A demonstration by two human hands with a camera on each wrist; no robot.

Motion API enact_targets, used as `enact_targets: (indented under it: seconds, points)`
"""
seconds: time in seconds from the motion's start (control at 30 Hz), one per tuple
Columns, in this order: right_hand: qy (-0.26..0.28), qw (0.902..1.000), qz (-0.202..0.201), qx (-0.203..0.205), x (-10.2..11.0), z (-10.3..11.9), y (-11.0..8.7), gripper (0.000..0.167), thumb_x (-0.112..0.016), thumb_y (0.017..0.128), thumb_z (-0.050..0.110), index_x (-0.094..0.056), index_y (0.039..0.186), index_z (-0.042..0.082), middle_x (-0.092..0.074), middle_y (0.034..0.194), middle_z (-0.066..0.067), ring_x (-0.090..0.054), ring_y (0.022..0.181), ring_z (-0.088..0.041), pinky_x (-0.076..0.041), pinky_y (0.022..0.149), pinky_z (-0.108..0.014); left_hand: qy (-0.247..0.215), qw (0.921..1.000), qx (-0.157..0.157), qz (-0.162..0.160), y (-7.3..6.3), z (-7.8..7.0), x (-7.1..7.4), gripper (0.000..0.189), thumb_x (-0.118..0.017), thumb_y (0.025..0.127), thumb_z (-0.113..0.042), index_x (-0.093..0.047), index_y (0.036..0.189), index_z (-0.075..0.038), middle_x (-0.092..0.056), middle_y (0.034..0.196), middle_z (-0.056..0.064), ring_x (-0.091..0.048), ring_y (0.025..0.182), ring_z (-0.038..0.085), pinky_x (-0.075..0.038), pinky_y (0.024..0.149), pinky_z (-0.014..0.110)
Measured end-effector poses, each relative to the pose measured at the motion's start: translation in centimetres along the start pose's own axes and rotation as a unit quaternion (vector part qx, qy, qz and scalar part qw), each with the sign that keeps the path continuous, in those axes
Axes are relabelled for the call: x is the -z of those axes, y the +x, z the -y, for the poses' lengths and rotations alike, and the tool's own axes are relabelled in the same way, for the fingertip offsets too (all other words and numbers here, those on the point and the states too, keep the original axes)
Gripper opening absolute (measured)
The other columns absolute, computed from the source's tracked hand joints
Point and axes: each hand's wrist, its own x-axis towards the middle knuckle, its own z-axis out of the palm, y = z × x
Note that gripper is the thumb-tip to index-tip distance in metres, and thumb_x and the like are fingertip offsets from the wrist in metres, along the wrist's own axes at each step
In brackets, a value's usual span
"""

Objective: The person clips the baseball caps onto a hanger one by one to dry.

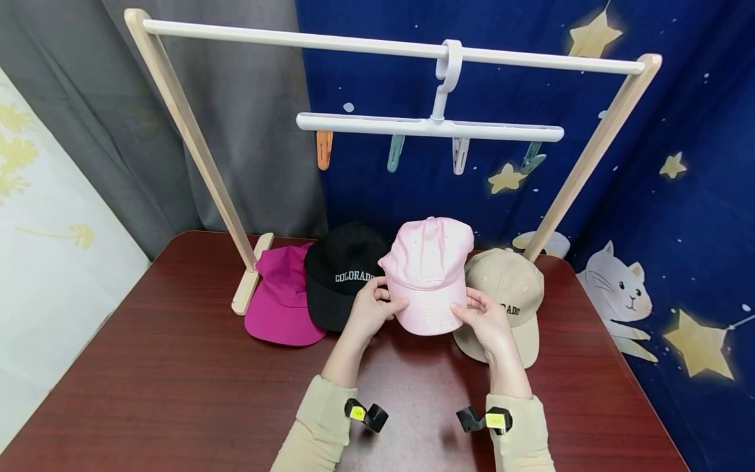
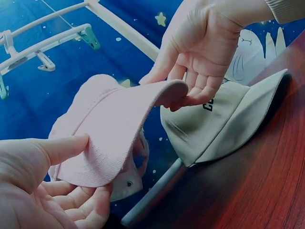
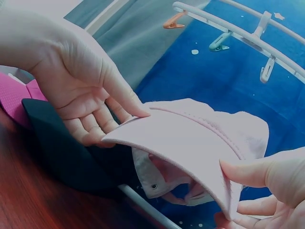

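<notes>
A light pink baseball cap (image 1: 429,262) is held up off the table, its brim toward me. My left hand (image 1: 370,309) pinches one side of the brim, thumb on top and fingers beneath. On the opposite side my right hand (image 1: 485,320) pinches the brim the same way, as the right wrist view also shows around the pink brim (image 3: 176,138). Behind my left hand lies a black cap (image 1: 339,288) lettered COLORADO. A beige cap (image 1: 513,295) sits behind my right hand, its lettering partly covered. A magenta cap (image 1: 282,305) lies at the far left, partly under the black one.
A wooden rack (image 1: 194,141) with a white top bar (image 1: 295,38) stands at the table's back. From it hangs a white hanger (image 1: 366,124) with an orange clip (image 1: 324,151), a teal clip (image 1: 395,154), a white clip (image 1: 460,156) and another teal clip (image 1: 533,158). The table (image 1: 177,393) is dark red.
</notes>
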Motion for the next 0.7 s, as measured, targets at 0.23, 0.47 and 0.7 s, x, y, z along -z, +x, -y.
enact_targets:
  seconds: [0.23,0.47,0.7]
  points:
    - [0.005,1.0000,-0.003,0.001,-0.1,0.1,0.1,0.051,-0.067,0.086,-0.001,-0.047,0.132,-0.009,-0.057,0.112,-0.018,-0.058,0.081,-0.002,-0.047,0.073,-0.017,-0.052,0.9978,0.007,0.041,-1.0,-2.0,0.5,0.052,-0.070,0.082,0.004,-0.045,0.127,0.009,-0.058,0.081,0.012,-0.059,0.064,0.019,-0.056,0.066,0.041]
    - [0.011,0.9999,-0.003,0.008,0.1,0.4,0.0,0.051,-0.067,0.087,-0.001,-0.047,0.133,-0.009,-0.057,0.111,-0.017,-0.058,0.081,-0.003,-0.046,0.074,-0.017,-0.111,0.9913,0.010,0.070,0.5,0.2,0.7,0.048,-0.064,0.088,0.004,-0.042,0.131,0.004,-0.060,0.084,0.007,-0.061,0.063,0.018,-0.056,0.066,0.039]
    - [0.004,0.9999,0.011,0.011,0.5,0.4,-0.1,0.053,-0.066,0.088,0.001,-0.044,0.135,-0.009,-0.055,0.115,-0.019,-0.058,0.082,-0.002,-0.046,0.076,-0.016,-0.126,0.9886,0.000,0.082,0.7,0.6,1.0,0.031,-0.059,0.093,0.000,-0.050,0.122,0.007,-0.062,0.082,0.007,-0.060,0.063,0.015,-0.056,0.064,0.034]
